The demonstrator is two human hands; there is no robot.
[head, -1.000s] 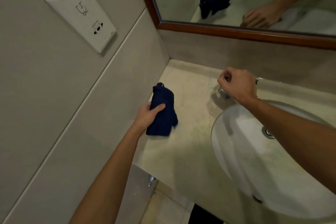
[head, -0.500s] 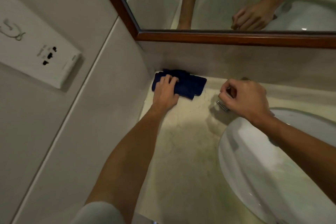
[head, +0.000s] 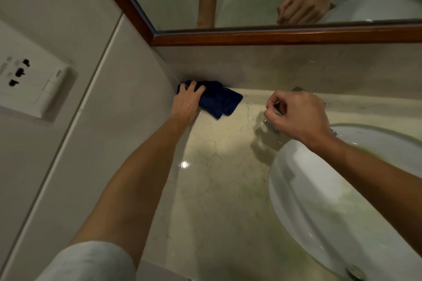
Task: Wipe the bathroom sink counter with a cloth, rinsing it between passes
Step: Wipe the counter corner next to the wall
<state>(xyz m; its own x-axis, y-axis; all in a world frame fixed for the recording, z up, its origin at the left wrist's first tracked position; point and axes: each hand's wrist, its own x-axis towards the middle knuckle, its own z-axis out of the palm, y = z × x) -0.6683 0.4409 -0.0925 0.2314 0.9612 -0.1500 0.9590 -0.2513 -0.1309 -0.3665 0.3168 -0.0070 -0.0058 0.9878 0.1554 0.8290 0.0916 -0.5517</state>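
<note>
A dark blue cloth [head: 219, 99] lies bunched in the back left corner of the beige marble counter [head: 217, 178], against the side wall and backsplash. My left hand [head: 186, 104] lies on its left part with the fingers spread over it, pressing it down. My right hand [head: 299, 116] is curled around the chrome faucet handle [head: 271, 126] at the back left rim of the white sink basin [head: 319, 201]. Most of the faucet is hidden under that hand.
A wood-framed mirror [head: 274, 36] hangs above the backsplash and reflects both arms. A white wall socket plate [head: 29, 84] sits on the tiled left wall. The basin drain [head: 355, 274] shows at the lower right.
My left hand carried the cloth from the counter's front left to the back corner and now presses it there, slightly further left. My right hand stayed on the faucet handle.
</note>
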